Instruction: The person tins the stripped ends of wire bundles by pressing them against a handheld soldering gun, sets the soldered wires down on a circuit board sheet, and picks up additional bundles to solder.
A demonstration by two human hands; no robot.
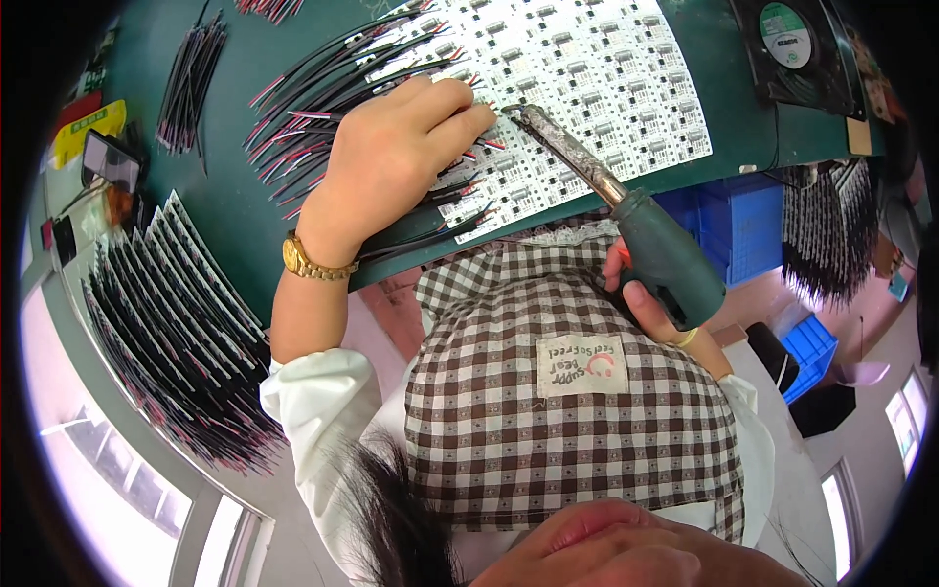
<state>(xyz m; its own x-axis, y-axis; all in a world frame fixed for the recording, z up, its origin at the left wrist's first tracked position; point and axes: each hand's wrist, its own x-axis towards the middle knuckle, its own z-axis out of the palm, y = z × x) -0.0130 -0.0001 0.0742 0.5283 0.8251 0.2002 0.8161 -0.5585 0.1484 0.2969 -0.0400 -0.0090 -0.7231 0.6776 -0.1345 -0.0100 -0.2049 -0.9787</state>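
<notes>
A white panel of small circuit boards lies on the green worktop. Black cables with red and white wire ends fan out along its left side. Over those cables my left hand is bent, its fingers pinched at a wire by the panel; the fingertips partly hide it. My right hand grips the dark green handle of a soldering iron. Its metal tip meets the panel area just right of my left fingertips. A gold watch circles my left wrist.
Another cable bundle lies at the far left of the worktop. A black fan stands at the back right. Wired board strips hang in stacks at left and right. Blue crates sit below the right edge.
</notes>
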